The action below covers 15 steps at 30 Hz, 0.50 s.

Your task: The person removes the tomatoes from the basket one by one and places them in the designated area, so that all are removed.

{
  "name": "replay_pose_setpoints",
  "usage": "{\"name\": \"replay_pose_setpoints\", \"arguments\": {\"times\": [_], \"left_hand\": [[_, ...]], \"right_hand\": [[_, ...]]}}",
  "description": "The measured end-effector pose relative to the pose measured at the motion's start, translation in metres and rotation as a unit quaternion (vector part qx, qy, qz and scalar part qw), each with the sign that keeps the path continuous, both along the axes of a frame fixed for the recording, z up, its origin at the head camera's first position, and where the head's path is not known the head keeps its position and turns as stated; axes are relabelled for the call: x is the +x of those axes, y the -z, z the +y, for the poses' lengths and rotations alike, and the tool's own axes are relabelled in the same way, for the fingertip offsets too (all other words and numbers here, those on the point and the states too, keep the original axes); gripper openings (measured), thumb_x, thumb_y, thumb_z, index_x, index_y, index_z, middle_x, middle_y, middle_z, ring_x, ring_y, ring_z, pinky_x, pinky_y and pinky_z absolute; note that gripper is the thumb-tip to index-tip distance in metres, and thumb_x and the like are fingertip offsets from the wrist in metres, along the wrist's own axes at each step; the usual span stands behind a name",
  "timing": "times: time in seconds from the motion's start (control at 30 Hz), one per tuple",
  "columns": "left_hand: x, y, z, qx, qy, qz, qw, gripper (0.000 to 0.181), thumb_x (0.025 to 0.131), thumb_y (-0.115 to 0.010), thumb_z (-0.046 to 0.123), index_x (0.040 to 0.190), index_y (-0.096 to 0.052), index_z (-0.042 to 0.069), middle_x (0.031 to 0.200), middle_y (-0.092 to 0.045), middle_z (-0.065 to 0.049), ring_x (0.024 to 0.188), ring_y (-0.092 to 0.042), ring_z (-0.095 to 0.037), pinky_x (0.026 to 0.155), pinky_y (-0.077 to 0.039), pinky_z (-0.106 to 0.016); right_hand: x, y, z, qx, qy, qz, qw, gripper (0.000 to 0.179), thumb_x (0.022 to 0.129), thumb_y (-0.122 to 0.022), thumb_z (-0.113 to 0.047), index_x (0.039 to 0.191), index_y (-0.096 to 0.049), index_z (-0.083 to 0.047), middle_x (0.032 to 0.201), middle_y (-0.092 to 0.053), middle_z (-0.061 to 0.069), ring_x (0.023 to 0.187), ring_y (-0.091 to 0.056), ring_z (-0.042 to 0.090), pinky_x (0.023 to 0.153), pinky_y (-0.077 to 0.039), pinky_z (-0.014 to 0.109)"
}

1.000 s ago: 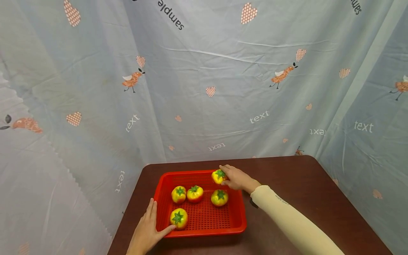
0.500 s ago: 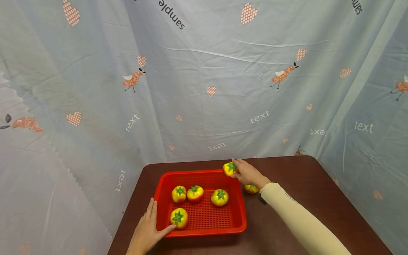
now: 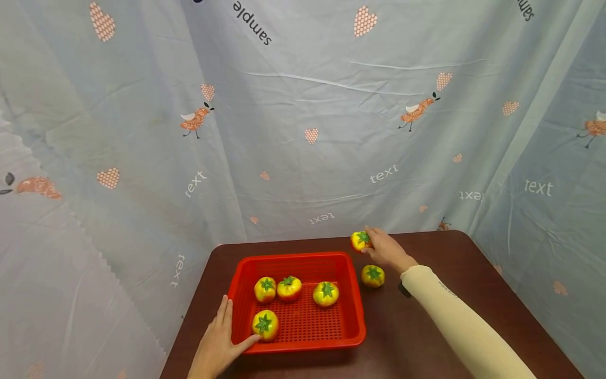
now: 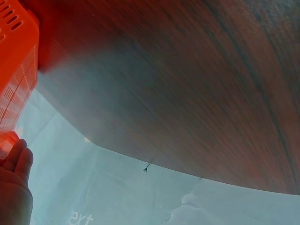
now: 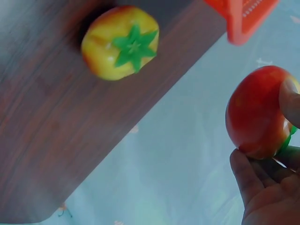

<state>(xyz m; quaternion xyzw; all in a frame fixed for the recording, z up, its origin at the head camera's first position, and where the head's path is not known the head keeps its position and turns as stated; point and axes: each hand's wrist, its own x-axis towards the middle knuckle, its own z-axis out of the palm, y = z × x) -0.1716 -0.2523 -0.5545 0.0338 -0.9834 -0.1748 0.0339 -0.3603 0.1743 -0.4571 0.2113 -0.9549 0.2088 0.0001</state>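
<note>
My right hand (image 3: 387, 248) pinches a red-and-yellow toy tomato (image 3: 361, 240) with a green leafy top, held past the far right corner of the red basket (image 3: 303, 345). In the right wrist view the thumb lies on one side of this tomato (image 5: 258, 112), the fingertips on the other. Another toy tomato (image 3: 373, 276) rests on the table just right of the basket. My left hand (image 3: 218, 337) touches the basket's near left corner, its fingers straight along the left side and the thumb over the front rim. Several toy tomatoes lie inside, one (image 3: 265, 325) close by that thumb.
The dark brown table (image 3: 440, 295) reaches right of and behind the basket. A grey-blue printed curtain (image 3: 284, 158) hangs behind the table and along both its sides.
My right hand has carried its toy tomato from over the basket to beyond its right side. The tomato on the table, hidden by the arm before, now shows. The left hand stays put.
</note>
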Motion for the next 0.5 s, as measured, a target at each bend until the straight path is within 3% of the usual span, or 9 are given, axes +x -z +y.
{"name": "replay_pose_setpoints", "arguments": {"times": [0.5], "left_hand": [[0.001,0.000,0.002,-0.005,0.006,0.010,0.9999,0.122,0.077,-0.060,0.076,0.152,-0.017,-0.010,0.161,-0.011,-0.026,0.129,-0.044,-0.052,0.099,-0.042,-0.066]], "right_hand": [[-0.007,0.000,0.039,0.005,0.017,0.014,0.9997,0.068,0.096,-0.063,-0.018,0.148,-0.029,0.011,0.142,-0.044,0.031,0.129,-0.046,0.045,0.106,-0.041,0.056]]}}
